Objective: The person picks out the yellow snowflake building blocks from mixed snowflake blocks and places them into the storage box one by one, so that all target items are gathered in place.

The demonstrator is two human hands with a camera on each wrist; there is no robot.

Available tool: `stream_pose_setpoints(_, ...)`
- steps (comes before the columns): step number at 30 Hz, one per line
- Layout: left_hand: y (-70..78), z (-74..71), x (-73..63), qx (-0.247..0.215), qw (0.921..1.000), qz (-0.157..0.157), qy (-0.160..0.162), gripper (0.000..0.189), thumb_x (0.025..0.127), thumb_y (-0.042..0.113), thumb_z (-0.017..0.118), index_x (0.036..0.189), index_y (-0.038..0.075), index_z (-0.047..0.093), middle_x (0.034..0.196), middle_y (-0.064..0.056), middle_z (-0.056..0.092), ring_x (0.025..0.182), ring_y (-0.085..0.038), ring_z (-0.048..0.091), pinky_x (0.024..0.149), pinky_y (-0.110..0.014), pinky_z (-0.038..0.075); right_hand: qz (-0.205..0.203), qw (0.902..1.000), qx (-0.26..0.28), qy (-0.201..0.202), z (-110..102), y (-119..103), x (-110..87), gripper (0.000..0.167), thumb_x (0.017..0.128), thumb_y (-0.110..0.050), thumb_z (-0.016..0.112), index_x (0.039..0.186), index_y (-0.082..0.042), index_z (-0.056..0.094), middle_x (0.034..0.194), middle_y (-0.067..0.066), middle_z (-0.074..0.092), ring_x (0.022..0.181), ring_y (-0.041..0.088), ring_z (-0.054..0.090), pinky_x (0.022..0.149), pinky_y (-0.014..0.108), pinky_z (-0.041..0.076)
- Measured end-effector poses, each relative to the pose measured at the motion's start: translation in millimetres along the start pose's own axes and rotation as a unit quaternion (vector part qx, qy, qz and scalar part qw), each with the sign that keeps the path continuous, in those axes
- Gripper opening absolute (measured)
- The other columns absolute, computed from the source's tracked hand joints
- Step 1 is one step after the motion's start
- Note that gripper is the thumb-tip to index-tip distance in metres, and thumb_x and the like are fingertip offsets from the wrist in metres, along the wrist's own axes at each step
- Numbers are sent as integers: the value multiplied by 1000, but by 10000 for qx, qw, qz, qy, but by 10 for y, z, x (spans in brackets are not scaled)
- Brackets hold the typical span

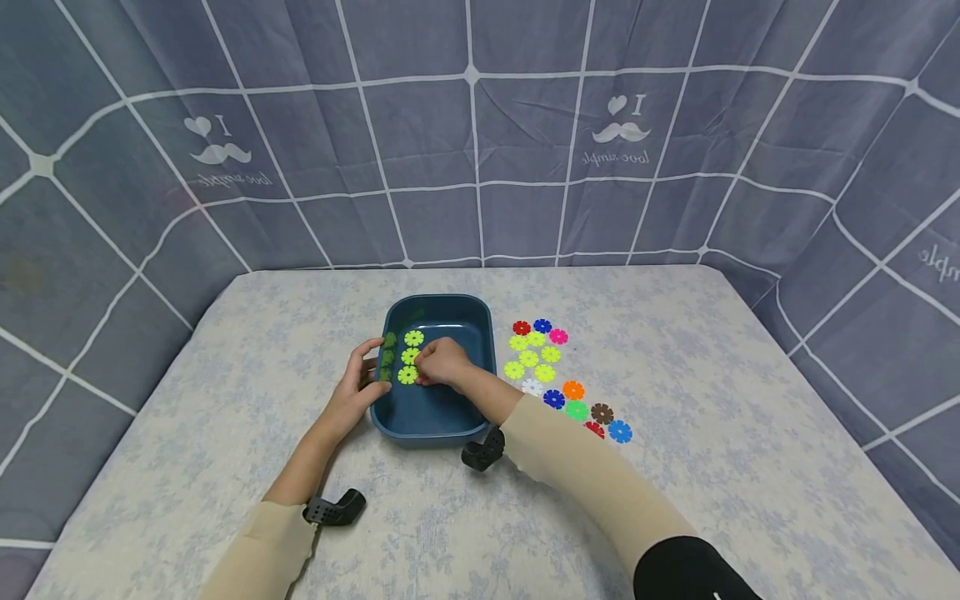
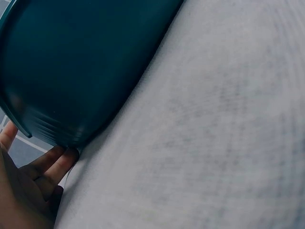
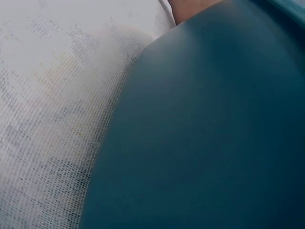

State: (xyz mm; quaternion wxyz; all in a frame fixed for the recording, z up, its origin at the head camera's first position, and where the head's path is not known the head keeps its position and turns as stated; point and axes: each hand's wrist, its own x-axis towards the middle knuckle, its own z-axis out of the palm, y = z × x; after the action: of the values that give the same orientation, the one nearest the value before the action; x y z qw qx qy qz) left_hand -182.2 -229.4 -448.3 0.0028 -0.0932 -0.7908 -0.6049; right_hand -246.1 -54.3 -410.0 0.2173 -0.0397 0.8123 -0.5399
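A dark teal plastic bin (image 1: 429, 417) stands on the table. My left hand (image 1: 352, 392) grips its left side, the thumb at the rim and the fingers against the outer wall; the left wrist view shows the fingers (image 2: 59, 164) low on that wall. Inside the bin, several yellow notched discs (image 1: 414, 337) lie in a column, mirrored darkly on the left wall. My right hand (image 1: 444, 363) reaches in over the right rim with its fingers curled, fingertips right beside the lower yellow discs. Whether it pinches a piece I cannot tell.
Right of the bin lie several more yellow discs (image 1: 528, 358), with red, blue and pink ones behind. Nearer me are white, orange (image 1: 573, 390), green, brown (image 1: 602, 413) and blue discs, partly beside my right sleeve (image 1: 592, 467). A grey checked curtain (image 1: 525, 225) surrounds the table.
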Motion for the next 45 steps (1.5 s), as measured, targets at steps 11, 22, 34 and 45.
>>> stream_pose_setpoints(11,3,-2,-2,33,10000,19,-19,68,93,9,52,153,16,21,143,-29,38,126,-43,44,98,-53,36,-177,9997,151,-38,-34,-22,-23,14,91,2,60,99,7,70,89,12,67,75,25,69,69,31,56)
stream_pose_setpoints(22,-2,7,1,53,10000,32,-37,67,93,8,52,152,16,22,142,-29,39,125,-42,45,97,-51,38,-434,9968,478,-464,-109,-23,-47,18,93,-1,60,106,10,66,90,14,66,77,25,68,73,34,56)
stream_pose_setpoints(34,5,-7,0,56,9999,85,11,67,92,6,52,152,15,23,142,-29,39,124,-43,46,97,-52,39,-693,9932,589,-733,-322,-135,-172,27,95,-2,58,117,13,61,100,21,65,86,29,69,83,42,53)
stream_pose_setpoints(45,-4,-1,-4,16,10000,34,-10,68,92,10,52,153,16,22,142,-29,38,125,-43,44,98,-56,37,-945,9896,687,-835,-574,-179,-324,27,96,-4,59,118,11,60,115,30,60,79,16,68,89,47,49)
